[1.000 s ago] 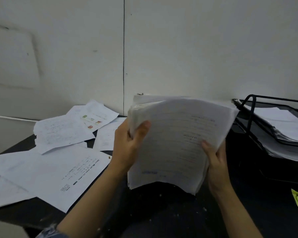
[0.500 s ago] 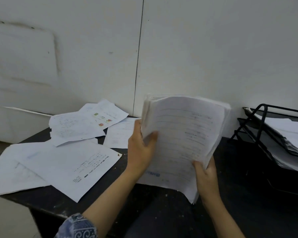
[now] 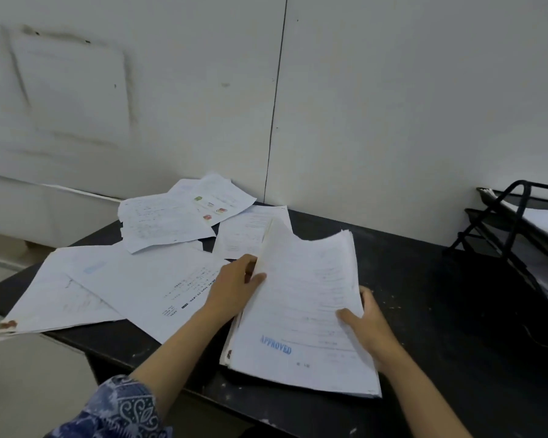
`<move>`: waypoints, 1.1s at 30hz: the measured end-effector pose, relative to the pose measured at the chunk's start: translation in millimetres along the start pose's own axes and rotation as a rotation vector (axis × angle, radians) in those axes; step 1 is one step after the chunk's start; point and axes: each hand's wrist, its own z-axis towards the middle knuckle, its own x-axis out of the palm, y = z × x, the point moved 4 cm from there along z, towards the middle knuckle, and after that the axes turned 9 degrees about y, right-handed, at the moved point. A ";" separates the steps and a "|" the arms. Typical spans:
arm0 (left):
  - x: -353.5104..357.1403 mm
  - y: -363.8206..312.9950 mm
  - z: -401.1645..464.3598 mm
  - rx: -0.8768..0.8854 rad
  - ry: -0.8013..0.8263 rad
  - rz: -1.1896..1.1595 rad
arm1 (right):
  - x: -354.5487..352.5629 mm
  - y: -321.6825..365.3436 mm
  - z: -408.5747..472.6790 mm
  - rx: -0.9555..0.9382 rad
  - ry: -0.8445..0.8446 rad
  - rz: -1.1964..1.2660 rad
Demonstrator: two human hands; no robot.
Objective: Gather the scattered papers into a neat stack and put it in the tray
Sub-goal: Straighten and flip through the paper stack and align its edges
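Gripping hands (image 3: pixel 301 306) around a stack (image 3: pixel 301 311) stamped "APPROVED" in blue.

Tray (image 3: pixel 516 222) cut by right edge; loose sheets' (image 3: pixel 159 222) print too blurred.

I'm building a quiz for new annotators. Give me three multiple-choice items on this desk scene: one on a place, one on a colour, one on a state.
1. Where is the tray?
A. at the desk's right end
B. on the floor
C. by the left hand

2. What colour is the APPROVED stamp on the stack?
A. red
B. blue
C. green

3. How is the stack held?
A. by no hand
B. by the left hand alone
C. by both hands

Answers: 1 A, the black wire tray stands at the right edge by the wall. 2 B, the letters are blue. 3 C, the left hand grips its left edge and the right hand its right edge.
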 end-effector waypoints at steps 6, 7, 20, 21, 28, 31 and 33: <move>-25.1 42.5 -8.2 -0.256 -0.039 0.645 | 5.1 -7.7 3.4 0.059 -0.017 -0.002; -27.3 53.1 -8.6 -0.349 0.026 0.688 | 4.8 -8.4 3.6 0.057 -0.021 -0.020; -40.5 47.8 -10.7 -0.285 -0.080 0.768 | 3.1 -13.9 6.0 0.011 -0.042 -0.128; -42.7 46.3 -9.0 -0.260 -0.076 0.751 | 2.8 -14.4 5.5 0.012 -0.043 -0.129; -68.4 52.0 -11.5 -0.225 -0.124 0.885 | 3.6 -15.2 6.7 0.014 -0.043 -0.130; -67.9 63.6 -15.9 -0.305 -0.093 0.926 | 3.2 -16.5 6.9 0.011 -0.045 -0.125; -65.2 72.4 -17.3 -0.341 -0.058 0.925 | 3.5 -16.6 7.3 0.011 -0.044 -0.128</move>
